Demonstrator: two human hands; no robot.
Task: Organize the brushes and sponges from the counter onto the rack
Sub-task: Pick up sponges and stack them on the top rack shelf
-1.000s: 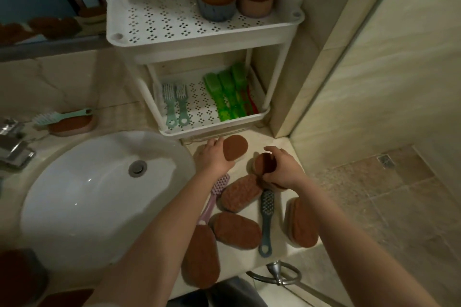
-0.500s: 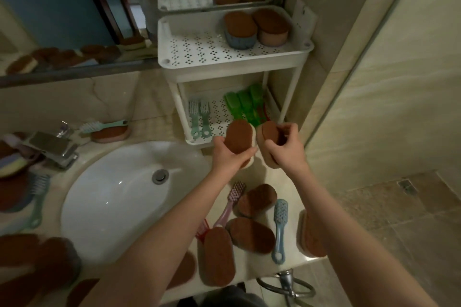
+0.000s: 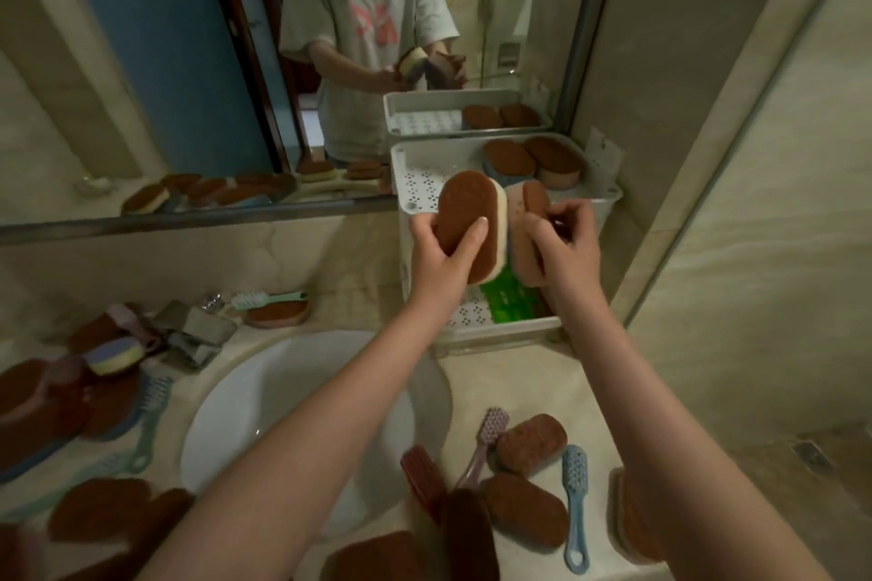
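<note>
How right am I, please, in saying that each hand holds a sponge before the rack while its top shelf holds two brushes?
Partly: the head view shows two sponges, not brushes, on the top shelf. The left hand and right hand each hold a sponge.

The rack [image 3: 500,331] is white matt plastic with perforated trays. The cream-backed sponge [image 3: 465,221] shows a rough brown scouring face on smooth foam; the pink-backed sponge [image 3: 516,207] has the same coarse face. The green brushes [image 3: 512,303] are glossy translucent plastic, the blue brush [image 3: 575,486] smooth plastic. Sink [image 3: 283,391]: glossy white ceramic. Worktop [image 3: 495,384]: polished pale stone.
</note>
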